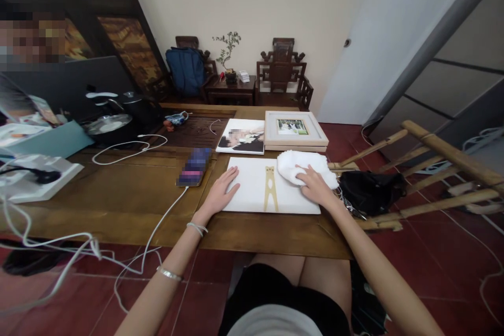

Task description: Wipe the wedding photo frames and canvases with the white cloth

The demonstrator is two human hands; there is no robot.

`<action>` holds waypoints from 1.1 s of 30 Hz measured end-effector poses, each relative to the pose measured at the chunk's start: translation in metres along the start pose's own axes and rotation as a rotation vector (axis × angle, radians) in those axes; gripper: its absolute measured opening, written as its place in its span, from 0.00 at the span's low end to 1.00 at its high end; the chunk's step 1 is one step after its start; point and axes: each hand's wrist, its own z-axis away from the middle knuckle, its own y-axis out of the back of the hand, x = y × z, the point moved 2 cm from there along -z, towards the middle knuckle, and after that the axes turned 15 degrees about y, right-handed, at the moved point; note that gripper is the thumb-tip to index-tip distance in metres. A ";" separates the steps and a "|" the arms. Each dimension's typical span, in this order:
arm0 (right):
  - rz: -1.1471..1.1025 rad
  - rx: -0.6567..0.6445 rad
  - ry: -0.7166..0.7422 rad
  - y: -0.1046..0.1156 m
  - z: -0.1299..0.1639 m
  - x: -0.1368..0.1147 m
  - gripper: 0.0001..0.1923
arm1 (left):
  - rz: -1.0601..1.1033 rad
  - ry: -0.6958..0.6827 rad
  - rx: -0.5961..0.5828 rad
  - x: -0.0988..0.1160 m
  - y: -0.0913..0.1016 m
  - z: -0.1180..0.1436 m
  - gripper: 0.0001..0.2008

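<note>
In front of me a white panel lies flat on the wooden table, with a gold, tower-shaped piece on it. My left hand rests at the panel's left edge, fingers stretched out flat and holding nothing. My right hand is closed on a bunched white cloth, which covers the panel's upper right corner. The fingertips press into the cloth and partly sink from sight. Behind the panel lie a photo print and a pale wooden frame with a small picture in it.
A phone on a white cable lies left of the panel. Farther left are a power strip, a teal box, a kettle and a lidded pan. A bamboo rack with a black bag stands right. A person sits far left.
</note>
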 end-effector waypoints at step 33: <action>0.009 -0.089 -0.037 0.009 -0.023 -0.007 0.25 | 0.011 -0.010 0.013 -0.001 -0.002 -0.001 0.24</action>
